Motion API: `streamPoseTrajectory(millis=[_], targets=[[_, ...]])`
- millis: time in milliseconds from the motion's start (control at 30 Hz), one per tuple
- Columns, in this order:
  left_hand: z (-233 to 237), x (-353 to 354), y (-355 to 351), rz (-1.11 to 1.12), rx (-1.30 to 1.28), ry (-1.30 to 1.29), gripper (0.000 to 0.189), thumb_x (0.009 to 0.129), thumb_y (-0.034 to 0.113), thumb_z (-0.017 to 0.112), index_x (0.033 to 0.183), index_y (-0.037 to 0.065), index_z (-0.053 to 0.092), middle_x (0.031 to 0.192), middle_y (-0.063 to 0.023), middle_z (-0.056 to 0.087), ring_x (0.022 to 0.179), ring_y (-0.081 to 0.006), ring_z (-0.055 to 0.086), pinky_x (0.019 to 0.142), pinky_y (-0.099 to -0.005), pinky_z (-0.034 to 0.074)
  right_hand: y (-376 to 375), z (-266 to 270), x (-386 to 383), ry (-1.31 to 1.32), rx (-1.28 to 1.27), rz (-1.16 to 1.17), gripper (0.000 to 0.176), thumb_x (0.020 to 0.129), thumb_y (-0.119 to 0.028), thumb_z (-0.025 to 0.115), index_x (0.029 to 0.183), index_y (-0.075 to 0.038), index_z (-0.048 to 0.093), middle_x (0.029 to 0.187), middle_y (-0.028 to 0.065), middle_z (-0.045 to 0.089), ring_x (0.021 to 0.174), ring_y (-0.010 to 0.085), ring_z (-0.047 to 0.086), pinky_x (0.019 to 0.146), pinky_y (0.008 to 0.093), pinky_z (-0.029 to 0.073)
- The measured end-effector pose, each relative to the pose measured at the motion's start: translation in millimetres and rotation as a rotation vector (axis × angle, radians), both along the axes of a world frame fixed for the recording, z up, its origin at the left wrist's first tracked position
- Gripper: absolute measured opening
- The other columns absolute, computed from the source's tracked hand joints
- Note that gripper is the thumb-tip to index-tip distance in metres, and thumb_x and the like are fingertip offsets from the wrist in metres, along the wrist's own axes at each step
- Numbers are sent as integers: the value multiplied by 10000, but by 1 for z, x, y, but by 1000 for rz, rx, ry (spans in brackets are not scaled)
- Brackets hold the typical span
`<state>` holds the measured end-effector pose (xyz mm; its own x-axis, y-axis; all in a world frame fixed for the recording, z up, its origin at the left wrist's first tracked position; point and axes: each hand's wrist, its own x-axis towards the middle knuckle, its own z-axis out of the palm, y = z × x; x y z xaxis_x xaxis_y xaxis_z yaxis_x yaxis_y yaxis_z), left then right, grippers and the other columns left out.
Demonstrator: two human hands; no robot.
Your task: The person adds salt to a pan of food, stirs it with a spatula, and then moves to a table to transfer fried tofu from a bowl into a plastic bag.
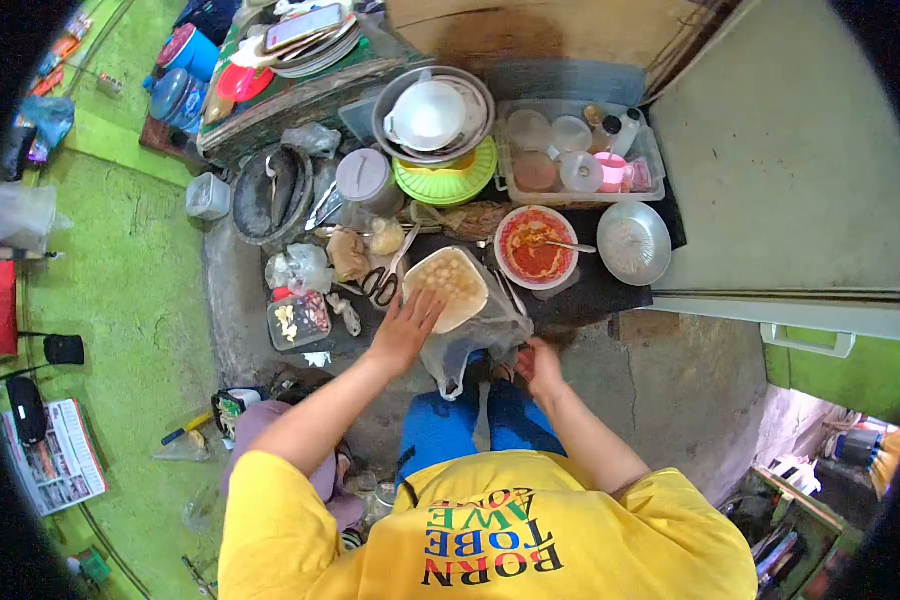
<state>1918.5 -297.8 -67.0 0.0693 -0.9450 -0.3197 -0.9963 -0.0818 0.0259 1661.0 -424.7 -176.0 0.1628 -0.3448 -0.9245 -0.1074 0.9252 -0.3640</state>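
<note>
Centre frame, the left hand [406,325] lies flat, fingers spread, against the tub of pale balls [448,285]; the right hand [540,365] pinches the clear plastic bag [470,345] below it; seemingly bagging; next needs the bag's mouth held open.

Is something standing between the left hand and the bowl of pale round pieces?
Nothing visible does. The left hand lies at the near rim of the bowl. The scissors lie off to its side, and the right hand holds the clear plastic bag on the near side of the bowl.
</note>
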Motion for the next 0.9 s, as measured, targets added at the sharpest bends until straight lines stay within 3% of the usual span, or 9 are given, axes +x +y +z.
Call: streamPoseTrajectory(millis=[100,233,300,333,400,500,667,800,900], targets=[[-21,4,-34,-284,-8,-34,1138,563,245,809,1488,117,159,1536,-153,161,1415,-320,184,1139,-500,158,40,28,20,-319,238,256,988,774,-719,538,1468,-102,202,1459,239,296,1342,325,299,1064,525,203],[-16,-14,-80,-531,81,89,1215,516,234,830,1494,124,118,1499,-170,241,1393,-331,230,1142,-492,172,68,31,53,-550,49,425,480,854,-355,658,1213,-76,502,1069,61,603,975,177,563,847,338,422],[-29,-16,-90,-544,13,125,712,750,165,613,1400,51,345,1368,-153,419,1310,-312,362,1105,-477,249,66,31,47,-456,-96,468,354,833,-258,662,1111,-71,547,985,38,599,897,154,559,791,305,429],[-34,-16,-95,-579,13,126,712,750,165,613,1400,51,345,1368,-153,419,1310,-312,362,1105,-477,249,64,32,41,-354,-230,543,231,812,-160,665,1009,-65,592,901,16,595,820,131,555,734,272,436],[-43,-20,-100,-567,64,146,487,757,157,582,1216,10,513,1214,-149,509,1223,-302,434,1091,-457,278,48,33,16,-110,-181,383,206,781,-131,621,961,-31,623,886,65,622,796,168,561,670,283,449],[-55,-17,-93,-568,-77,208,353,761,151,562,1083,6,569,1200,-153,509,1211,-308,440,1095,-452,274,36,23,-7,386,-669,173,368,774,-60,593,1130,-16,515,973,119,616,865,243,599,787,346,481],[-67,-8,-87,-608,-77,314,524,721,214,639,1186,8,514,1260,-158,484,1267,-307,392,1103,-480,247,38,42,73,591,-1194,388,365,815,-155,606,1149,-32,526,1030,168,624,952,323,606,850,377,464],[-49,3,-80,-675,3,332,793,679,286,713,1349,14,385,1306,-155,462,1300,-298,369,1108,-536,201,41,-22,65,258,-771,332,280,861,-243,605,1015,-9,604,943,145,646,904,284,613,800,365,468],[-72,-11,-69,-611,-124,130,822,727,264,670,1418,22,295,1311,-146,466,1305,-279,367,1114,-541,185,34,9,34,15,-305,-232,150,859,-156,607,933,-26,615,801,47,617,640,107,521,516,278,399]])
